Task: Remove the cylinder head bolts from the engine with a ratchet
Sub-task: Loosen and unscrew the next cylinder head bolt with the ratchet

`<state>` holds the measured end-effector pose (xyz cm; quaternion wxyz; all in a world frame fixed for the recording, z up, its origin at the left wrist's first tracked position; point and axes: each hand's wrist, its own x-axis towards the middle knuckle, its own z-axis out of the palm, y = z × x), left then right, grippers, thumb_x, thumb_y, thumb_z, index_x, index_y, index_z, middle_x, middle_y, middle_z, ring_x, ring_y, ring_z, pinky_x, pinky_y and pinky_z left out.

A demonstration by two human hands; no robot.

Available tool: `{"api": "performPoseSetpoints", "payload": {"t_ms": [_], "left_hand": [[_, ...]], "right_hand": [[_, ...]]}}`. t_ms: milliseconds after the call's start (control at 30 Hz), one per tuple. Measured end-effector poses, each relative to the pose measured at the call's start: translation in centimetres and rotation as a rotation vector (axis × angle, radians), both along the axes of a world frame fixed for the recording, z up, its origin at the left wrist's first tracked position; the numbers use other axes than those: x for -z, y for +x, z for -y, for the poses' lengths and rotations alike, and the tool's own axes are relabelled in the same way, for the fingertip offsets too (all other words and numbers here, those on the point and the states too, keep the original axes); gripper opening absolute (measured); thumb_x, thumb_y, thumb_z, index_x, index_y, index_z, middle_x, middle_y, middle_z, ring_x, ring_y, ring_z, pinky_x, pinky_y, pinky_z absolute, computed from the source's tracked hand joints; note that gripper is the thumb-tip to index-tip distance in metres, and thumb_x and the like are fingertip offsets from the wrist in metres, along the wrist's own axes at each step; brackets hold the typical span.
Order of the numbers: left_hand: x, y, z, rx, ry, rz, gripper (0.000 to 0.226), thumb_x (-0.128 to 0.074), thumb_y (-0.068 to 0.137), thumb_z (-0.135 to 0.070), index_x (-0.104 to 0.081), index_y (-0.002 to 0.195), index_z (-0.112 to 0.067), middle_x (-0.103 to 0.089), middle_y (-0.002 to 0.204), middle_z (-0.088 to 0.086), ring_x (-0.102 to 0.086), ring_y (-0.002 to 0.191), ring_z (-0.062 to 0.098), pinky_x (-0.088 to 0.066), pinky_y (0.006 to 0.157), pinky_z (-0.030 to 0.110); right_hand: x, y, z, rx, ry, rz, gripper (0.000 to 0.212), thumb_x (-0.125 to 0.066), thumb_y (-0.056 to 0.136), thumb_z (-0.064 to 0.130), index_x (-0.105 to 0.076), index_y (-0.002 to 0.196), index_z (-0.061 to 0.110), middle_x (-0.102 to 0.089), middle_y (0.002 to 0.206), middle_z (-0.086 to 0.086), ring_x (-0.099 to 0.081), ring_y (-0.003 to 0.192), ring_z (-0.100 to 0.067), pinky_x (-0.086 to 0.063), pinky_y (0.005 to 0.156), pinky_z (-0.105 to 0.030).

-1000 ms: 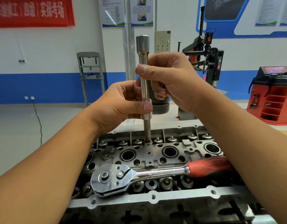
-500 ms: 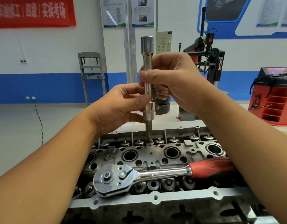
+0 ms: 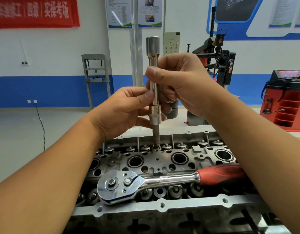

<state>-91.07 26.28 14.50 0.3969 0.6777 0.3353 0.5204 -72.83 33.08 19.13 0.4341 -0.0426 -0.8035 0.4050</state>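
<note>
extension bar (image 3: 154, 92) upright, pinched between fingers (image 3: 150, 95) of both hands

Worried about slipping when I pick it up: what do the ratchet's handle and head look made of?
The ratchet head and shank look like polished chromed steel: mirror-bright, with sharp reflections. The handle grip looks like red rubber or plastic with a dull, matte surface and a dark inlay; which of the two I cannot tell.

Extension bar (image 3: 154, 92): risen a little from the cylinder head (image 3: 162, 159) — more dark shank bared above the bolt hole
Left hand (image 3: 127, 112): thumb shifted higher on the bar; right hand (image 3: 181, 85) lifted with it
</note>
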Motion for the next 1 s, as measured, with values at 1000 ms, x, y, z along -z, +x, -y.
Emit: {"api": "performPoseSetpoints", "payload": {"t_ms": [1000], "left_hand": [[-0.1, -0.4, 0.2, 0.019, -0.039, -0.044, 0.04, -0.06, 0.095, -0.025, -0.064, 0.126, -0.001, -0.07, 0.116, 0.022, -0.07, 0.103, 0.036, -0.058, 0.081, 0.046]], "right_hand": [[0.1, -0.1, 0.1, -0.032, 0.008, 0.052, 0.033, -0.061, 0.103, 0.012, -0.061, 0.104, -0.02, -0.074, 0.079, -0.015, -0.042, 0.038, -0.014, -0.037, 0.039, -0.023]]}}
